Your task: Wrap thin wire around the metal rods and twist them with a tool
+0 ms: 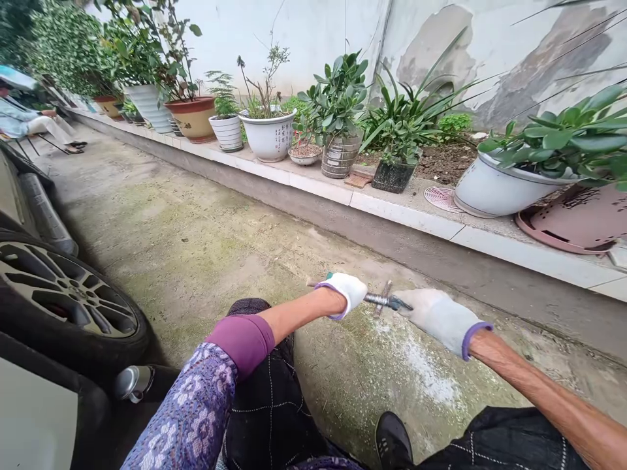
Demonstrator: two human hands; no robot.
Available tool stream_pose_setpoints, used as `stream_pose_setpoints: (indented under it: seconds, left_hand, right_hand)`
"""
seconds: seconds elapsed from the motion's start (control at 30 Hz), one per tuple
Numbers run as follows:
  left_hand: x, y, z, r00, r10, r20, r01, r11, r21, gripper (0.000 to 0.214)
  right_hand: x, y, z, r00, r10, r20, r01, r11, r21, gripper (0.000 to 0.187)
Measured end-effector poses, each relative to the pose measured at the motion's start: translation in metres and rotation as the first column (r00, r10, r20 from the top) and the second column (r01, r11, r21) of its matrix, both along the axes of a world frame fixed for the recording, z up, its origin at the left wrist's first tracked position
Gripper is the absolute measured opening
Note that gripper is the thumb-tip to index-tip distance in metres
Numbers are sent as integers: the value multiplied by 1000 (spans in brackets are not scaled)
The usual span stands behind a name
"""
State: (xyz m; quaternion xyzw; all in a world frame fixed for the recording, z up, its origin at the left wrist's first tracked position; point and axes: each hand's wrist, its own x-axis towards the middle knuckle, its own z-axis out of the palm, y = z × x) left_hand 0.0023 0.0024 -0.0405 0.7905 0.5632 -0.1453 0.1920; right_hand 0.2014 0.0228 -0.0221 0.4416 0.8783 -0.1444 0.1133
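Observation:
Both my hands wear white knit gloves with purple cuffs. My left hand (pixel 347 292) is closed in a fist around a metal tool (pixel 378 299) with a threaded rod, held out over the concrete ground. My right hand (pixel 439 316) grips the other end of the same tool, fingers pinched on its dark tip. A short crosspiece sticks out between the two hands. My left arm has a purple flowered sleeve; my right forearm is bare.
A car wheel (pixel 63 294) and car body stand close at the left. A raised ledge (pixel 392 209) with several potted plants (pixel 268 134) runs along the wall. My shoe (pixel 392 440) and dark trousers show below. A seated person (pixel 29 124) is far left.

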Motion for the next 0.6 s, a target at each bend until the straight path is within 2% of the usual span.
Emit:
stream_pose_setpoints:
  seconds: [0.07, 0.13, 0.27, 0.33, 0.4, 0.47, 0.5, 0.53, 0.6]
  left_hand:
    - [3, -6, 0, 997, -78, -26, 77, 996, -37, 15]
    - [3, -12, 7, 992, -128, 2, 128, 989, -71, 11]
    - [-7, -20, 35, 952, -108, 286, 145, 983, -113, 14]
    - [-13, -21, 45, 889, 2, 459, 73, 987, -146, 23]
    - [-17, -21, 49, 778, 194, 597, -77, 973, -217, 28]
    - [-17, -18, 48, 659, 365, 657, -223, 930, -293, 30]
    - [-16, -16, 47, 647, 403, 648, -268, 915, -301, 30]
    - [-15, -14, 44, 676, 403, 616, -293, 915, -277, 29]
    - [-12, -6, 38, 796, 335, 504, -294, 942, -161, 29]
  right_hand:
    - [4, 4, 3, 997, -7, -78, 4, 999, -37, 21]
    - [9, 9, 5, 972, -55, -229, 32, 994, -105, 24]
    - [13, 16, 6, 825, -218, -521, 36, 941, -337, 30]
    - [11, 17, 9, 769, -295, -567, 57, 915, -400, 38]
    - [5, 17, 12, 725, -381, -574, 119, 890, -441, 44]
    - [-2, 15, 14, 683, -411, -604, 137, 884, -447, 44]
    - [-5, 13, 14, 673, -392, -627, 132, 898, -420, 41]
    - [-8, 11, 12, 677, -351, -647, 125, 921, -368, 38]
    - [-8, 5, 6, 735, -260, -626, 143, 962, -233, 33]
